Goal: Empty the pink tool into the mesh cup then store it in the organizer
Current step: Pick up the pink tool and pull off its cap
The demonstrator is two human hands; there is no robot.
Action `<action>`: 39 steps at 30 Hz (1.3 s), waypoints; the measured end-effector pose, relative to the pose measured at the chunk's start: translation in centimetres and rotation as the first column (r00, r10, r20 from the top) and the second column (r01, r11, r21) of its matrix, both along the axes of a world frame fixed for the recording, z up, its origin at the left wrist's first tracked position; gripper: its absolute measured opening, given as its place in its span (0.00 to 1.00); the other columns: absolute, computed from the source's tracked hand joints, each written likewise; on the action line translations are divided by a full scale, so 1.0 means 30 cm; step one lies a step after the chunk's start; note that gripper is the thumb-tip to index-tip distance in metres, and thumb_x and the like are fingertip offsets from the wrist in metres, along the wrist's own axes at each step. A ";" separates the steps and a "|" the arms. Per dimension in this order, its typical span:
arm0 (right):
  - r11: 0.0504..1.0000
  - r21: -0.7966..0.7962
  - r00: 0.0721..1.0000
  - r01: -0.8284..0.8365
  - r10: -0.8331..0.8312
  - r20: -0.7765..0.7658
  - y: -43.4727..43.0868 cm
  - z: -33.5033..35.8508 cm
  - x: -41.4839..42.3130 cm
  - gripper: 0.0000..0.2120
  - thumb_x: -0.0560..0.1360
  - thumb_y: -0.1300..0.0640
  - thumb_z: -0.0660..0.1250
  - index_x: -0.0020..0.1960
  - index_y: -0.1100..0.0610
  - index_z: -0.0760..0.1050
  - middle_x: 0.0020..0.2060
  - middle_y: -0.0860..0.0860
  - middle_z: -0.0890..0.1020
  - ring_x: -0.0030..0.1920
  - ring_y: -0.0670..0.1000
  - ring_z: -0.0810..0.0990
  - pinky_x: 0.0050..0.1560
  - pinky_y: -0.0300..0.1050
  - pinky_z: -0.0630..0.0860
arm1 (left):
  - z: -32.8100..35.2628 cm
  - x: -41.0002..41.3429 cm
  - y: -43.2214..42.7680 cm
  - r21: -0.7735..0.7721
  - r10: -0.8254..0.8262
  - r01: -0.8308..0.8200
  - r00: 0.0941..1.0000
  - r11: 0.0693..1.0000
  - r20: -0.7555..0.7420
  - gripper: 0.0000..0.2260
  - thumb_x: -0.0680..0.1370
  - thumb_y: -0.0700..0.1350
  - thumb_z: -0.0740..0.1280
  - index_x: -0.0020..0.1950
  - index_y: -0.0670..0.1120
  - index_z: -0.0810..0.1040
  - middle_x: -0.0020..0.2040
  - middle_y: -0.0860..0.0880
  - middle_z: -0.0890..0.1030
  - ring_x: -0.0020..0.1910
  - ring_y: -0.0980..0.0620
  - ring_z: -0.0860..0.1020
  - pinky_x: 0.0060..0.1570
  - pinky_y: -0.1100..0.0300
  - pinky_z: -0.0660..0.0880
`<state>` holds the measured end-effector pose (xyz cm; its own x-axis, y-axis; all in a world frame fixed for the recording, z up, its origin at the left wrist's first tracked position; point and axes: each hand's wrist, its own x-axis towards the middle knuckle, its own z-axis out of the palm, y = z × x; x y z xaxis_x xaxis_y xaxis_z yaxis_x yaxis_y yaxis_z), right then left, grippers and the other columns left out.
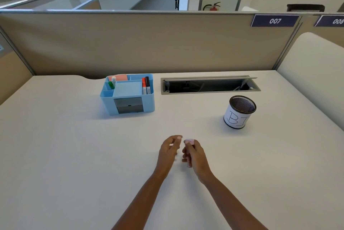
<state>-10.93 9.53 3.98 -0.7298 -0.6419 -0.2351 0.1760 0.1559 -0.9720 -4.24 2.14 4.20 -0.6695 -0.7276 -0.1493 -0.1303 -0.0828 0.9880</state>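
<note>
We hold a small pink plastic tool in our right hand, fingers clenched around its body, just above the middle of the white tabletop toward its near edge. Our left hand hovers just beside it, fingers curled toward the thumb; a sliver of pink shows there, but we cannot tell whether it pinches anything. The black wire-mesh cup wrapped in a white paper label stands upright, well apart toward the right edge, and the light blue plastic desk organizer holding markers sits near the far edge. The tool looks light, stiff and smooth, likely slippery, so we judge a firm grip across its sides safest, keeping it upright until it tips over the cup's mouth.
</note>
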 end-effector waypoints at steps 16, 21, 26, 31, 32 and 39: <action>0.998 0.050 0.862 -0.045 0.064 -0.502 0.046 -0.047 0.039 0.08 0.79 0.60 0.54 0.55 0.58 0.70 0.47 0.49 0.81 0.47 0.47 0.81 0.46 0.29 0.75 | 0.025 -0.022 0.036 -0.189 -0.015 0.029 0.997 0.982 0.077 0.10 0.75 0.45 0.66 0.53 0.43 0.78 0.46 0.49 0.80 0.44 0.53 0.79 0.44 0.67 0.77; 0.995 0.066 0.863 -0.076 0.099 -0.496 0.048 -0.041 0.033 0.09 0.79 0.58 0.55 0.58 0.54 0.69 0.45 0.47 0.80 0.44 0.44 0.81 0.42 0.27 0.75 | 0.034 -0.021 0.037 -0.284 0.053 -0.024 0.994 0.959 0.097 0.09 0.75 0.45 0.66 0.52 0.43 0.78 0.46 0.48 0.81 0.44 0.53 0.78 0.46 0.68 0.75; 0.985 0.102 0.872 -0.138 0.169 -0.459 0.058 -0.044 0.034 0.17 0.75 0.65 0.61 0.61 0.56 0.63 0.39 0.46 0.76 0.37 0.43 0.76 0.40 0.31 0.74 | 0.054 -0.027 0.035 -0.215 0.176 -0.164 0.984 0.963 0.038 0.08 0.77 0.44 0.63 0.53 0.41 0.76 0.48 0.44 0.81 0.44 0.48 0.80 0.48 0.59 0.78; 0.990 0.090 0.919 -0.108 0.134 -0.370 0.077 -0.053 0.015 0.18 0.74 0.70 0.57 0.60 0.55 0.63 0.43 0.50 0.75 0.41 0.43 0.74 0.43 0.25 0.72 | 0.025 0.007 0.022 -0.455 0.208 -0.134 0.971 0.880 0.117 0.09 0.77 0.44 0.63 0.54 0.42 0.72 0.48 0.49 0.78 0.45 0.51 0.75 0.47 0.61 0.71; 0.993 0.063 0.930 -0.096 0.112 -0.350 0.080 -0.053 0.011 0.17 0.75 0.70 0.57 0.59 0.54 0.63 0.44 0.51 0.75 0.44 0.44 0.75 0.45 0.25 0.72 | 0.012 0.015 0.016 -0.506 0.180 -0.072 0.969 0.860 0.168 0.09 0.77 0.44 0.63 0.55 0.42 0.72 0.49 0.49 0.78 0.46 0.52 0.75 0.48 0.61 0.71; 0.999 -0.032 0.977 -0.026 0.019 -0.213 0.098 -0.058 -0.031 0.16 0.73 0.69 0.63 0.56 0.53 0.68 0.52 0.50 0.79 0.53 0.52 0.78 0.58 0.44 0.73 | -0.051 0.047 -0.004 -0.643 0.095 0.342 0.833 0.685 0.545 0.10 0.77 0.41 0.62 0.58 0.44 0.71 0.58 0.45 0.76 0.56 0.47 0.74 0.54 0.55 0.73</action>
